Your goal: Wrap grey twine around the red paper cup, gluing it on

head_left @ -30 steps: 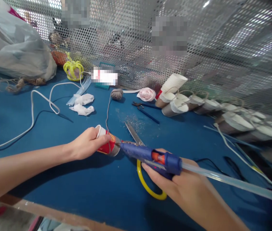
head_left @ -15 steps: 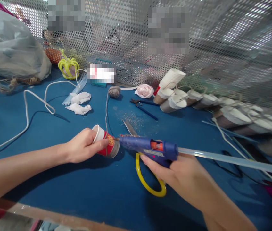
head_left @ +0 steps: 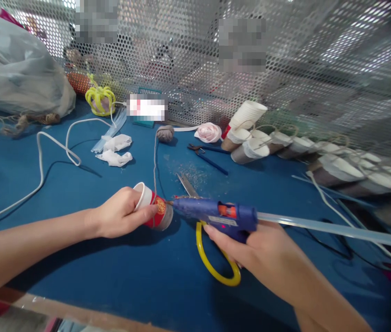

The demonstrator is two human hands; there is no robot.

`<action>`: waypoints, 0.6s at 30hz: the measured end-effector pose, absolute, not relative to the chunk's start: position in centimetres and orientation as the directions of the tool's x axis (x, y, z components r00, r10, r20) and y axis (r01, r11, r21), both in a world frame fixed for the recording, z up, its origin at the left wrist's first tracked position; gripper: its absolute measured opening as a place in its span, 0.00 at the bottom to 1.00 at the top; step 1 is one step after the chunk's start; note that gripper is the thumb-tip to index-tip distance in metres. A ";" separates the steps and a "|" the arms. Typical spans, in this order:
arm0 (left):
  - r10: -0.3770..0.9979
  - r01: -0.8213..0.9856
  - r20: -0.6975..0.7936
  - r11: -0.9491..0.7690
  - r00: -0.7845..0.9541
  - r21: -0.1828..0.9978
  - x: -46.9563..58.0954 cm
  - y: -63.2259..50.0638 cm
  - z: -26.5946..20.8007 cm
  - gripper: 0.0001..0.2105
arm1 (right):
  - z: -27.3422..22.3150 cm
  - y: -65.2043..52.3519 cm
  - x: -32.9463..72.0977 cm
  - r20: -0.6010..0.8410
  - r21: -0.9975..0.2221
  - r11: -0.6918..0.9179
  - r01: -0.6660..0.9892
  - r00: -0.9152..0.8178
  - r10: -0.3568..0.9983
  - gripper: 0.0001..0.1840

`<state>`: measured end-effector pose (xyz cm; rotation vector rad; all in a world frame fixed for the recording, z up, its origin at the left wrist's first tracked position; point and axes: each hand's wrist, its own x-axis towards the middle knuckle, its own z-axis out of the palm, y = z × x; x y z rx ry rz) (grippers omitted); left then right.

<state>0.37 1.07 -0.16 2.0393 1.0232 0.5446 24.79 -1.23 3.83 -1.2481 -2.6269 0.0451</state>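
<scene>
In the head view, my left hand [head_left: 121,214] is closed around a red and white paper cup [head_left: 149,201], tilted on its side with its mouth toward me and to the left. Grey yarn is wound at the cup's base end, and a strand runs from there back to a small grey yarn ball [head_left: 165,133]. My right hand [head_left: 250,249] grips a blue hot glue gun [head_left: 212,214] with a long clear glue stick [head_left: 319,224] out of its rear. The gun's nozzle is at the cup's side, by my left thumb. Scissors with yellow handles [head_left: 212,269] lie partly under the gun.
Blue-handled pliers [head_left: 212,161] and a pink ribbon roll [head_left: 208,133] lie behind the scissors. Several yarn-wrapped cups [head_left: 250,150] line the right back by a perforated metal screen [head_left: 188,60]. A white cable [head_left: 39,170] curves across the left, near crumpled white pieces [head_left: 115,158].
Both hands, the cup and the glue gun keep nearly the same pose. The whole view has shifted slightly, and the nozzle stays at the cup's side.
</scene>
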 end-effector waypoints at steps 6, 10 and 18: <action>0.808 0.478 0.038 -0.386 0.588 0.789 0.3 1.1 -0.2 0.17 | 3.9 -1.2 24.4 0.116 -0.300 0.466 0.832 -0.453 0.884 0.16; 0.836 0.479 -0.003 -0.311 0.548 0.821 0.4 1.1 -0.2 0.17 | 3.9 -1.3 24.4 0.206 -0.209 0.558 0.803 -0.522 0.828 0.16; 0.877 0.389 -0.102 -0.102 0.470 0.916 0.5 1.4 -0.8 0.20 | 4.5 -2.4 23.8 0.209 -0.352 0.503 0.789 -0.458 0.864 0.13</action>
